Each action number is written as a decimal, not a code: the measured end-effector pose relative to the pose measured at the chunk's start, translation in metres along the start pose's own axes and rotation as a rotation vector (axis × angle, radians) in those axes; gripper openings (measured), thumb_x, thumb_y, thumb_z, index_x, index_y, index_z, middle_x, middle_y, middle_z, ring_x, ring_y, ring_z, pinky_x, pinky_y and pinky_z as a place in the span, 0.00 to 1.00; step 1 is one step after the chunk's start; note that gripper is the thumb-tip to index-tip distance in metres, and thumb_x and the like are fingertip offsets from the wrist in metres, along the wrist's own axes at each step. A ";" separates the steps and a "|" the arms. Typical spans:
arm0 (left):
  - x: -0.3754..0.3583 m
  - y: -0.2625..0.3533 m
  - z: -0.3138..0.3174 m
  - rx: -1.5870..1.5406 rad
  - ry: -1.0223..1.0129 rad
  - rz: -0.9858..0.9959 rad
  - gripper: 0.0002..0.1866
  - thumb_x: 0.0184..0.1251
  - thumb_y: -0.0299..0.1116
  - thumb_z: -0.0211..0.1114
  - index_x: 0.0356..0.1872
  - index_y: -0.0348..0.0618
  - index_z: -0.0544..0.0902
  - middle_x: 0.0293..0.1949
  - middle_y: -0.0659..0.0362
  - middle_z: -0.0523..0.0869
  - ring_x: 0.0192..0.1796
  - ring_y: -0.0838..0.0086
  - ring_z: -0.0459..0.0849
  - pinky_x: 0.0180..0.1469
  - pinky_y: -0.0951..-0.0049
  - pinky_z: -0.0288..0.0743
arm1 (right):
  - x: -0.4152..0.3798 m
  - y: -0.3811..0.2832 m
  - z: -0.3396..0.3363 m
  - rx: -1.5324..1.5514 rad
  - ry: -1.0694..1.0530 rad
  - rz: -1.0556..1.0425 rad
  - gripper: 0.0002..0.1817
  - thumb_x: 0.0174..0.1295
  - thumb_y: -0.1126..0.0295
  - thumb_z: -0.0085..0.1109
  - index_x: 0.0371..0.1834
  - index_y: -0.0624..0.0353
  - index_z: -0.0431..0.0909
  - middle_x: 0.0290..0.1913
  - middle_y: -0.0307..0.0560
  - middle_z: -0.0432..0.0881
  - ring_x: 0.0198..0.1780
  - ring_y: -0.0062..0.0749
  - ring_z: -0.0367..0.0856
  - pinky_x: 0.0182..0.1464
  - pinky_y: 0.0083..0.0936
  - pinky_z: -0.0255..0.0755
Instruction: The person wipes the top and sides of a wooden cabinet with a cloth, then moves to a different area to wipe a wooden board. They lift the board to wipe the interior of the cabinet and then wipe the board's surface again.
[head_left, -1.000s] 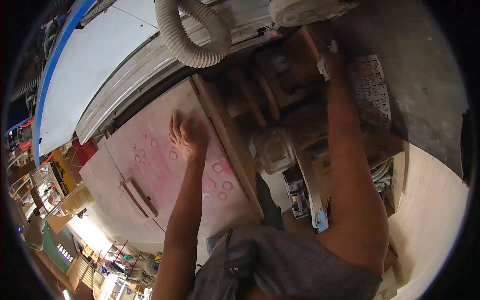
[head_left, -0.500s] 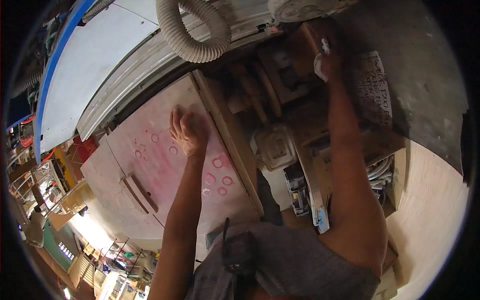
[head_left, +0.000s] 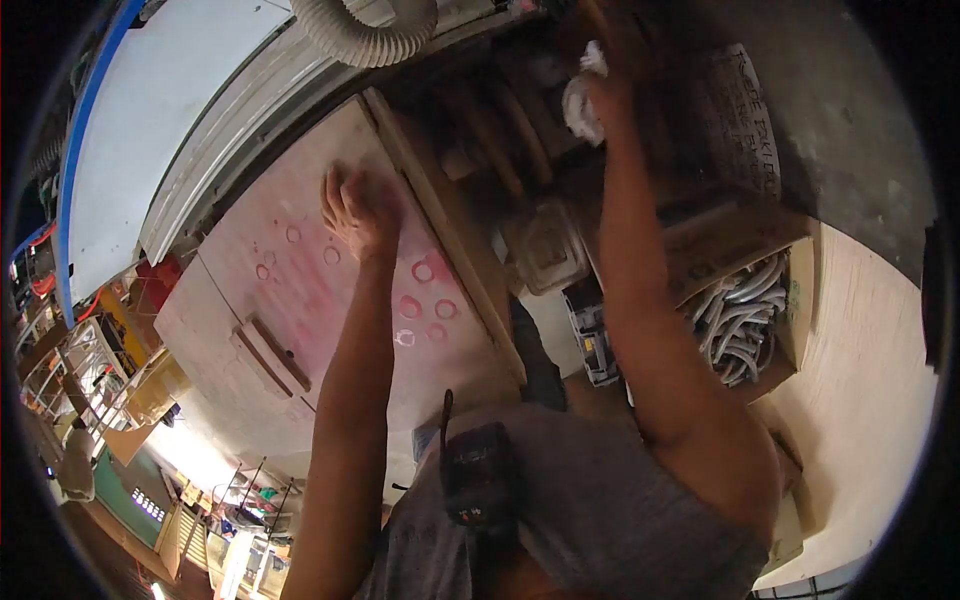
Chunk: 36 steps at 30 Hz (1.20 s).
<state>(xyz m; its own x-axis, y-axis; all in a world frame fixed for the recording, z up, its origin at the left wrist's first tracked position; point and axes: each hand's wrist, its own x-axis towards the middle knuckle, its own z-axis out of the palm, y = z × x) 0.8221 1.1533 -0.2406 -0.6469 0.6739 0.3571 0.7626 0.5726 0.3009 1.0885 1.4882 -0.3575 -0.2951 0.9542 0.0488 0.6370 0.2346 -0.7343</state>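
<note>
My left hand (head_left: 360, 215) rests on a pale board top (head_left: 330, 300) stained with pink smears and red rings. Its fingers are slightly bent and apart, and nothing shows in them. Further out, in the dark area at upper right, my right hand (head_left: 612, 92) is closed on a crumpled white rag (head_left: 580, 110). Most of its fingers are in shadow. Below that arm stands a carton (head_left: 795, 300) holding grey curved pieces (head_left: 740, 320). A squarish tan container lid (head_left: 552, 247) lies between the board and my right forearm.
A ribbed hose (head_left: 375, 40) hangs over the top edge. Beside the right arm is a sheet with handwriting (head_left: 745, 125). A wooden ledge (head_left: 440, 220) runs along the board's side. Cluttered shelves (head_left: 110, 370) stand at far left.
My right hand has moved left and up in view with the white rag, which now shows more fully. The view has shifted, and more of the carton's grey pieces shows. My left hand stays on the board.
</note>
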 end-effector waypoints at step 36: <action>-0.316 -0.211 -0.220 -0.644 -0.547 0.096 0.26 0.51 0.17 0.52 0.56 0.43 0.72 0.64 0.50 0.67 0.67 0.55 0.63 0.67 0.61 0.60 | -0.560 -0.209 -0.048 -0.410 -0.057 -0.011 0.11 0.49 0.72 0.55 0.37 0.59 0.78 0.39 0.54 0.80 0.45 0.51 0.77 0.48 0.42 0.71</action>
<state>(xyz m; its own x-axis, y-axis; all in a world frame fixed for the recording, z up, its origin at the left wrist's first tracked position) 0.8659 0.7165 -0.2222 -0.3622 0.9319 -0.0209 0.5593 0.2353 0.7949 1.1545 0.9141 -0.1990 -0.3349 0.9422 0.0090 0.8613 0.3100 -0.4026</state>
